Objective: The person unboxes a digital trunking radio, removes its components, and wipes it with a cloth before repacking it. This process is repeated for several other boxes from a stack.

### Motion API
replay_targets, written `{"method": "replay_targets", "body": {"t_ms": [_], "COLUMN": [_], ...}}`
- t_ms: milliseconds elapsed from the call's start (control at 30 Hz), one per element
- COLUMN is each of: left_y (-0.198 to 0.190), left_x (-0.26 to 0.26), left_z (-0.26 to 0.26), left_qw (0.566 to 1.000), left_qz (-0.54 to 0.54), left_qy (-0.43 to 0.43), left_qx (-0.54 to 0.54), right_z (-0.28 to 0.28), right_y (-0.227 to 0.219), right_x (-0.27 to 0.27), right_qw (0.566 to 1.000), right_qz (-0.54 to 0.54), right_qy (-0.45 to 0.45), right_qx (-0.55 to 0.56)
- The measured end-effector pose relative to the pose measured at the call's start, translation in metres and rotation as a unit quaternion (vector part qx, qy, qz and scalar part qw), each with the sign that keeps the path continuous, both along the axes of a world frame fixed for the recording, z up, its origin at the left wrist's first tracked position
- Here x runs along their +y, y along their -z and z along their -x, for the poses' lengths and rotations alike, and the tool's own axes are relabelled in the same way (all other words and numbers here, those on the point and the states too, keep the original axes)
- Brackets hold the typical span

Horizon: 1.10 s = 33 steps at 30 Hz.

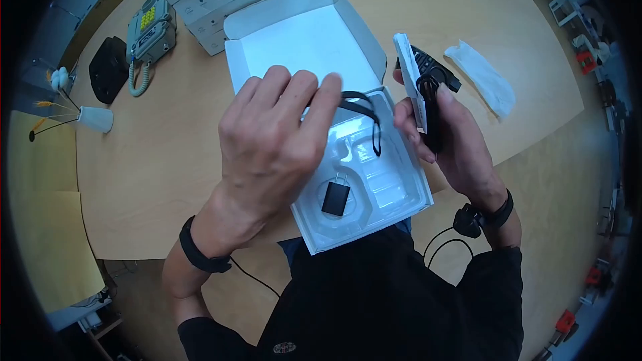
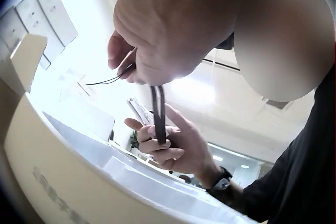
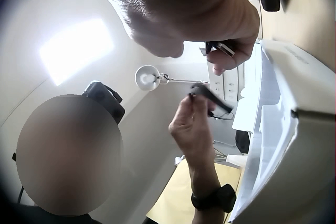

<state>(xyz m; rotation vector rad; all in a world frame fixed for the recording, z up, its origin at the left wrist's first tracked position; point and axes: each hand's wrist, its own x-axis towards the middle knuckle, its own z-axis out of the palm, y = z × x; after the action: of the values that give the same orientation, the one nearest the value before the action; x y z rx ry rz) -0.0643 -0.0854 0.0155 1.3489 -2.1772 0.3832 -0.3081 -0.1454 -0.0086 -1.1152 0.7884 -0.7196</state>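
- Strap [image 1: 361, 109], black and looped, hangs from the left hand [image 1: 274, 137] above the open box; the thumb and forefinger pinch one end of it, and a thin cord loop shows beside those fingers in the left wrist view
- Right hand [image 1: 461, 130], near the right edge of the box, has its fingers curled round a white booklet [image 1: 410, 80] and a bundled black cable [image 1: 431, 117]; a metal-tipped plug shows at these fingers in the right wrist view
- White box [image 1: 304, 227] sits below both hands, its lid [image 1: 301, 37] folded back and its near end over the person's lap
- Clear plastic tray [image 1: 391, 190] fills the box, with a black charger [image 1: 336, 198] in its near left hollow, prongs pointing away from the person
- Black device with buttons [image 1: 438, 70] lies on the wooden table [image 1: 160, 167] just past the right hand, partly hidden by the booklet, with a white pouch [image 1: 485, 80] to its right
- Stacked boxes [image 1: 227, 0] stand beyond the lid, with a telephone [image 1: 150, 27] to their left
- White vase [image 1: 95, 119] with dried stems stands near the table's left edge
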Motion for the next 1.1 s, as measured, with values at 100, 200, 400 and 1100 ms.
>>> {"method": "replay_targets", "body": {"t_ms": [100, 200, 400, 1100], "left_y": [0.015, 0.020, 0.025, 0.014], "left_x": [0.006, 0.016, 0.003, 0.042], "left_z": [-0.012, -0.011, -0.005, -0.026], "left_qw": [0.989, 0.984, 0.986, 0.994], "left_qz": [-0.084, -0.131, -0.061, -0.101], "left_qy": [-0.034, -0.034, 0.061, 0.005], "left_qx": [-0.113, -0.116, -0.140, 0.052], "right_z": [0.006, 0.007, 0.001, -0.029], "right_y": [0.004, 0.004, 0.003, 0.012], "right_x": [0.000, 0.003, 0.004, -0.020], "right_qw": [0.995, 0.989, 0.997, 0.750], "right_qz": [-0.041, -0.078, -0.002, 0.614], "right_qy": [-0.023, -0.006, -0.047, -0.062], "right_qx": [-0.090, -0.127, -0.061, 0.236]}}
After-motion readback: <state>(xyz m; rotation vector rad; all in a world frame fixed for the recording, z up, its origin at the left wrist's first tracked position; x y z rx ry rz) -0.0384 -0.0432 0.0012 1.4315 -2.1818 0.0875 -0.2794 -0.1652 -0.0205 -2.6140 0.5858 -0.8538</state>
